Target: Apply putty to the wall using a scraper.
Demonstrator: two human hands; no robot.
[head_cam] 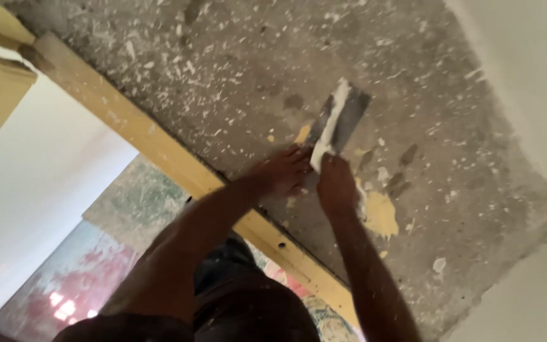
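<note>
Right hand [335, 185], arm stretched forward, grips the broad grey metal trowel [339, 121] (white plaster along its left edge) against the speckled grey concrete surface [235, 69]. Left hand [284, 170] lies spread flat just beside it, fingers touching the concrete.

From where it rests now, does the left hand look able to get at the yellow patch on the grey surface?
Probably not directly: the left hand lies on one side of the right hand, which grips the trowel, and the yellow patch sits beyond that hand and forearm.
</note>
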